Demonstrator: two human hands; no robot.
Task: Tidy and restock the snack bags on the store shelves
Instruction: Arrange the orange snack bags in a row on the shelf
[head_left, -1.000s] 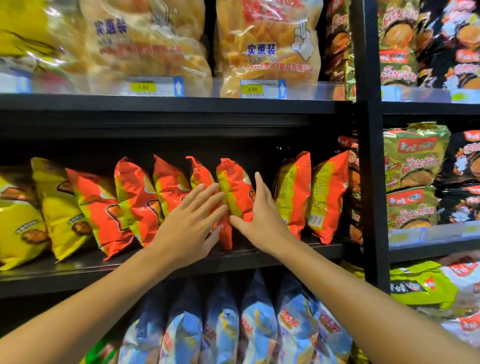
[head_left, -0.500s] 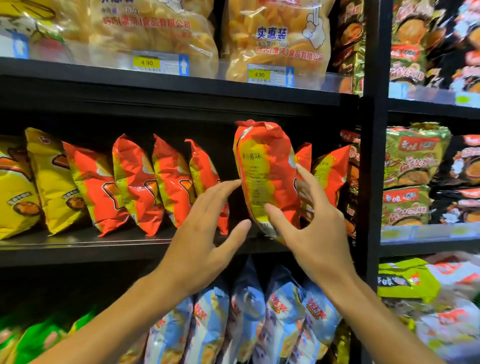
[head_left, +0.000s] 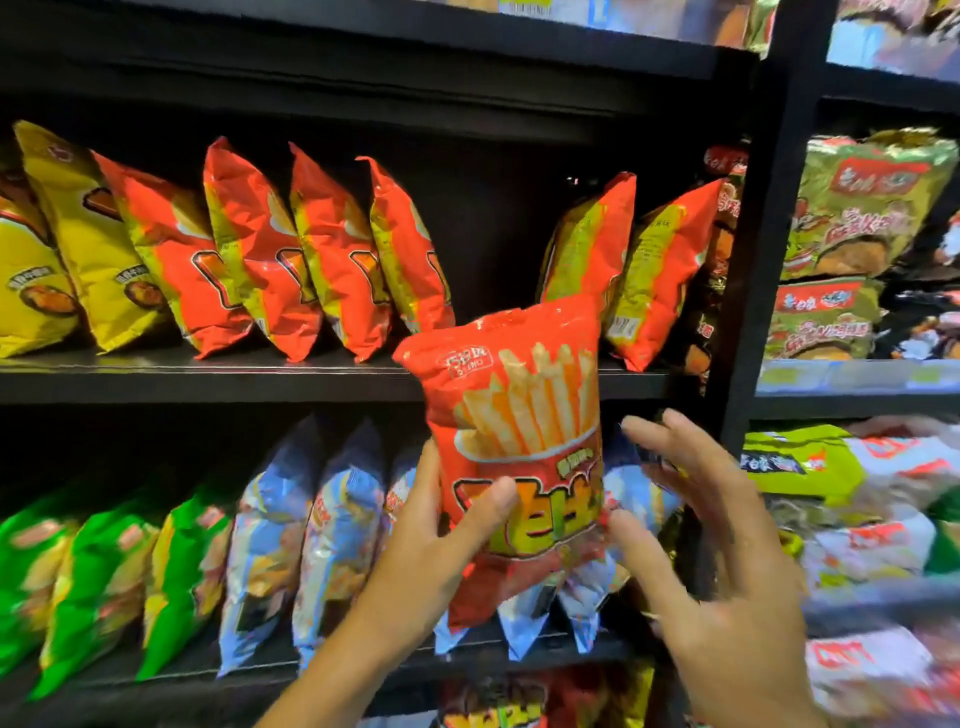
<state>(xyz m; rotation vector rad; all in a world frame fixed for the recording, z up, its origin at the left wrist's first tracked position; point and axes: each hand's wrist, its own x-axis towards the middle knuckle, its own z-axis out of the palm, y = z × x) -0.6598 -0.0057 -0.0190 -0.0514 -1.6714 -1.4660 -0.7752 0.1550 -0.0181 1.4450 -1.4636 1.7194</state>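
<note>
On the far left of the middle shelf stand yellow snack bags, leaning to the left. Beside them a row of four red-and-yellow bags leans the same way, each overlapping the next. A dark gap follows, and past it two more red-and-yellow bags stand with their backs showing, near the black upright post.

Below, green bags fill the left of the lower shelf, with blue-and-white bags to their right.

The left hand grips the red fries bag low on its left edge, thumb pressed across the front and the fingers curled behind. The bag is upright, front facing the camera, held off the shelf in front of the gap and covering part of the blue-and-white bags. The right hand is just beside the bag's lower right corner, fingers spread and lightly bent, the thumb close to the bag; whether it touches cannot be told.

Further right, green-and-gold bags sit in the next bay, blurred.
</note>
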